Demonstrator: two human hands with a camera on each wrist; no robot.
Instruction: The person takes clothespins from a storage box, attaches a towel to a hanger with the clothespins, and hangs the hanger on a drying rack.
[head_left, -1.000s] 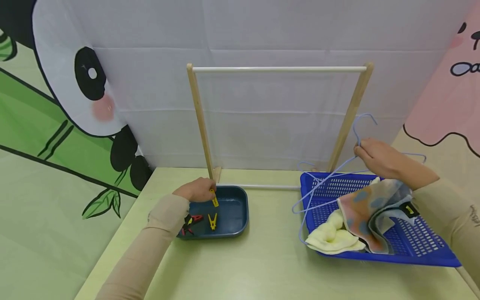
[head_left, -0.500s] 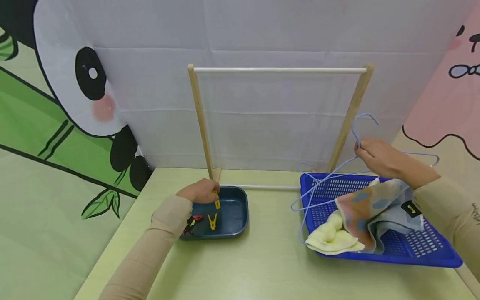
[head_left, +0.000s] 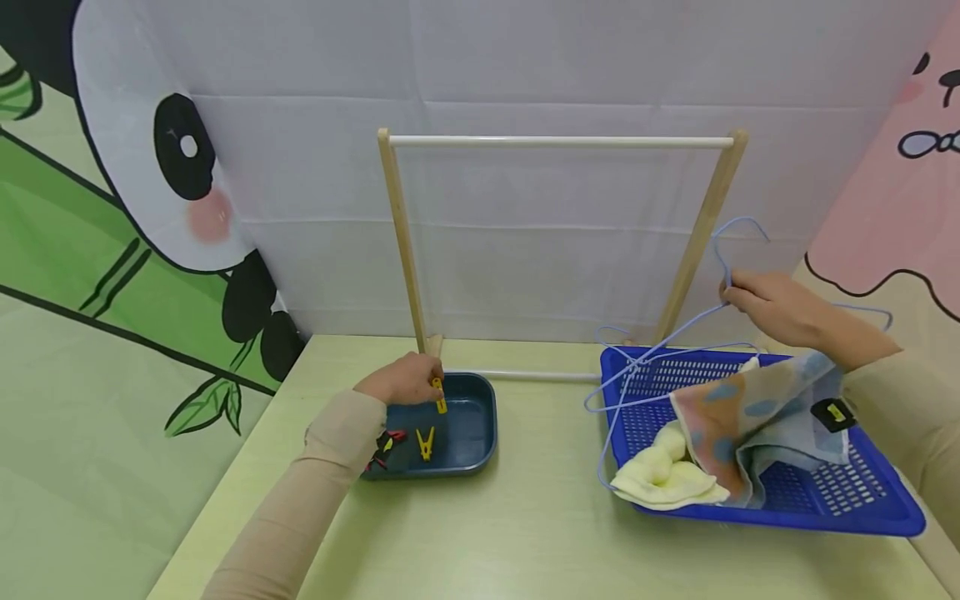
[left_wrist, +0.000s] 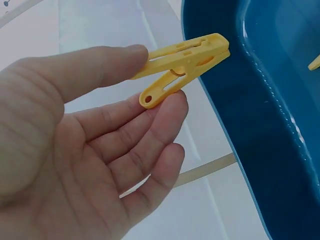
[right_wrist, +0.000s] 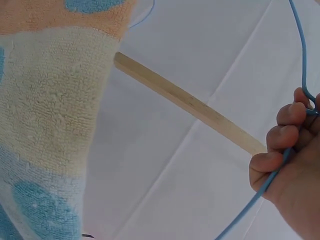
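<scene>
In the head view my left hand (head_left: 405, 379) is over the left side of a dark blue tray (head_left: 468, 421), pinching a yellow clothespin (left_wrist: 180, 70) between thumb and fingers. The left wrist view shows the pin's handle ends between them, close to the tray's rim. My right hand (head_left: 787, 308) grips a light blue wire hanger (right_wrist: 304, 55) at the neck, fingers curled round the wire. A patterned towel (head_left: 720, 404) with a black label drapes over that hanger, above a blue perforated basket (head_left: 862, 508). The towel (right_wrist: 55, 100) fills the left of the right wrist view.
Another yellow clothespin (head_left: 426, 443) and some red and black ones (head_left: 386, 446) lie in the tray. A pale yellow cloth (head_left: 671, 483) and another blue hanger lie at the basket's left. Behind stands a wooden rack (head_left: 401, 233) with a white top rod (head_left: 555, 142).
My left hand has shifted slightly right with the yellow clothespin. My right hand has moved a little up and right with the hanger, and the towel's label end has swung right.
</scene>
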